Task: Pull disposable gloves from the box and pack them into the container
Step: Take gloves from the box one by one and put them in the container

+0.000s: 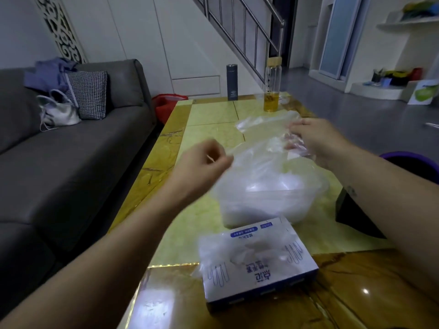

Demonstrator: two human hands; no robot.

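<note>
Over the translucent plastic container (268, 205), left hand (204, 162) and right hand (317, 138) pinch a clear plastic glove (259, 150); blue-white glove box (259, 264) near, grey flask (232, 82) and glass bottle (272, 86) far on the yellow bench (209, 115).

Both bare forearms reach forward, well apart. Left hand (204, 162) curled, thumb and fingers pinching the glove (253, 160); right hand (313, 136) farther out, fingers bent, gripping its other end.
</note>
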